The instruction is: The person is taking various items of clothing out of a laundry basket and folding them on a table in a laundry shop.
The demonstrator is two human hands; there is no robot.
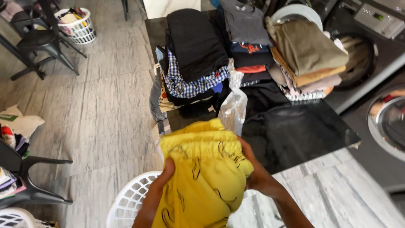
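Three stacks of folded clothes crowd the far end of the black table (295, 131): a left stack (192, 63) topped by a black garment over a blue checked shirt, a middle stack (249, 46) with a grey top above dark and orange pieces, and a right stack (306, 59) topped by an olive garment over tan and striped ones. A crumpled clear plastic bag (234, 103) stands between the left stack and the yellow garment (202, 173), just behind its raised waistband. Under the garment sits a white laundry basket (126, 202), only its slotted rim showing. A second white basket (78, 25) full of clothes stands far off on the floor by black chairs (36, 42). Grey washing machines (379, 55) line the right wall, round doors facing the table. The floor is pale grey streaked tile.

Both hands hold the yellow garment, printed with black curved marks, up in front of the table's near edge, over the basket. The left hand (158, 190) comes up from below, fingers clenched into the cloth's left side. The right hand (257, 173) grips the right side, fingers buried in the folds, forearm angling down to the right.
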